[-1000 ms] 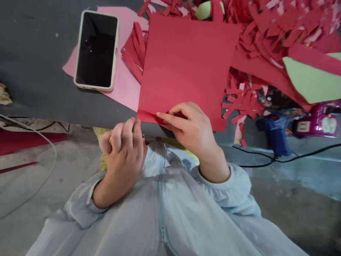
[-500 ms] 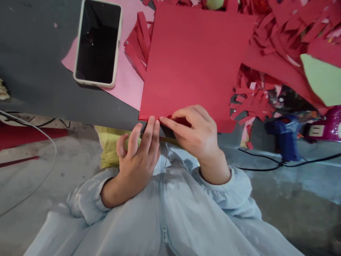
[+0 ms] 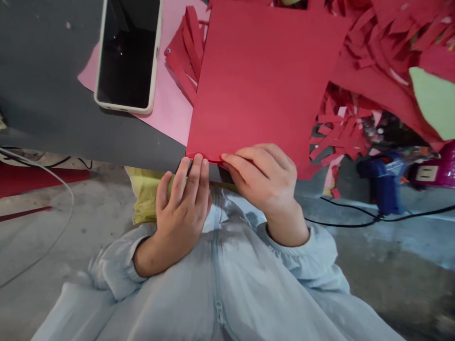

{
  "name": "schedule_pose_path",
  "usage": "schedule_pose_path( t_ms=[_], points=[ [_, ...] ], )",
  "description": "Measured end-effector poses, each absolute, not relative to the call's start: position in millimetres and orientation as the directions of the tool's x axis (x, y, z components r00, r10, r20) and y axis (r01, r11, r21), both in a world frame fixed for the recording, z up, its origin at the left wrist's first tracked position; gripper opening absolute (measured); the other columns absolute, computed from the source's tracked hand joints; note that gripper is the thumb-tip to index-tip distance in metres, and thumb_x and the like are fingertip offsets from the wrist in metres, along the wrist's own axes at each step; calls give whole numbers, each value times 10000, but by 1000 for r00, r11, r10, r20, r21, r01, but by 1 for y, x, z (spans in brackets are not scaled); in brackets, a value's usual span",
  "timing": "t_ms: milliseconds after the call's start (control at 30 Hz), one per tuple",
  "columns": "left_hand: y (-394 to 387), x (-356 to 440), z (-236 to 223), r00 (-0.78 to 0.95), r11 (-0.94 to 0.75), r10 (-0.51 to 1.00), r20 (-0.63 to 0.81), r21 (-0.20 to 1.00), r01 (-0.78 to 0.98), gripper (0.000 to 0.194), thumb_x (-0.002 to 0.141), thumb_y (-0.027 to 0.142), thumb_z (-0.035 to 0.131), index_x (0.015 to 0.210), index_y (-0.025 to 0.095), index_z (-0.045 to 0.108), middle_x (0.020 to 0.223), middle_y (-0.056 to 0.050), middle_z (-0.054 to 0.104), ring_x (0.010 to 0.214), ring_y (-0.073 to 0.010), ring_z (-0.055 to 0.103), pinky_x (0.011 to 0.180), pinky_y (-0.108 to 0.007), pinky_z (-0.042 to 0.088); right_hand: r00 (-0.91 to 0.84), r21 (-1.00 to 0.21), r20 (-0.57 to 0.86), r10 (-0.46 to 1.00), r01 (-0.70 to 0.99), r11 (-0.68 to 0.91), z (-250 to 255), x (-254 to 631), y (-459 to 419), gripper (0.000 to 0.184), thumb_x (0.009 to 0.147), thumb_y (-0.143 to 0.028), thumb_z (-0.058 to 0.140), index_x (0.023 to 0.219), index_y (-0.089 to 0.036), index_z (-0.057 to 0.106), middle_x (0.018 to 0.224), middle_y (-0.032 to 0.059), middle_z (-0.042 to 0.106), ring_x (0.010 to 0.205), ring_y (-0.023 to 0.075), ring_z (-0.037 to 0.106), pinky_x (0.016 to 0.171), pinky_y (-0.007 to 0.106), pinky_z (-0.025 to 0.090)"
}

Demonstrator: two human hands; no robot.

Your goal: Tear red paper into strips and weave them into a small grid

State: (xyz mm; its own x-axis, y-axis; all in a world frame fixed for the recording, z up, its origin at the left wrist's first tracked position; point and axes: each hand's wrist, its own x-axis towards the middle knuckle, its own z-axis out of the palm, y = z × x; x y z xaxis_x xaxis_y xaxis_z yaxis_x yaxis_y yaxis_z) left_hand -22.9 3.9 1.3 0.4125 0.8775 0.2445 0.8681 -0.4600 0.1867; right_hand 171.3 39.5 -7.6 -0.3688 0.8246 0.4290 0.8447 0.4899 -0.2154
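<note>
A large red paper sheet (image 3: 263,76) lies on the dark grey table (image 3: 46,109), its near edge at the table's front edge. My left hand (image 3: 183,203) has its fingers stretched together, the tips pressing the sheet's near left corner. My right hand (image 3: 265,177) curls over the near edge just to the right and pinches a narrow fold of the red sheet. The folded strip is mostly hidden under my fingers.
A phone (image 3: 127,52) in a pale case lies on pink paper (image 3: 170,109) at the left. Cut red paper strips (image 3: 355,52) pile at the back right, with a pale green sheet (image 3: 435,102). A blue glue gun (image 3: 382,182) and black cable (image 3: 391,215) lie right.
My left hand uncurled from a loose fist and stretched its fingers up onto the sheet's near corner. My right hand curled further over the folded edge. The view shifted slightly closer.
</note>
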Motion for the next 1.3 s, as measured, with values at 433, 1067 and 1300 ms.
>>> schedule_pose_path(
  t_ms=[433,1067,1300],
  points=[
    [14,-22,0,456,-505,846,276,141,852,496,989,188,519,1462,40,497,1412,-186,640,1334,-269,596,1187,-386,341,-359,-172,486,797,855,490,-1,179,34,218,952,-134,589,950,-240,780,851,42,729,808,167,623,761,315,526],
    [8,-16,-2,445,-485,837,318,56,873,450,1000,229,537,1440,135,549,1464,-44,619,1342,-248,584,1220,-368,224,-397,-179,429,811,843,507,1,174,40,247,977,-126,537,1039,-228,752,830,34,626,794,165,492,738,306,427],
    [10,-17,-2,493,-524,834,249,74,849,449,1019,219,469,1440,75,527,1500,-108,581,1355,-235,587,1273,-341,174,-435,-125,416,799,843,524,11,160,44,226,970,-123,549,1061,-198,742,922,55,697,880,180,546,815,332,454]
  ],
)
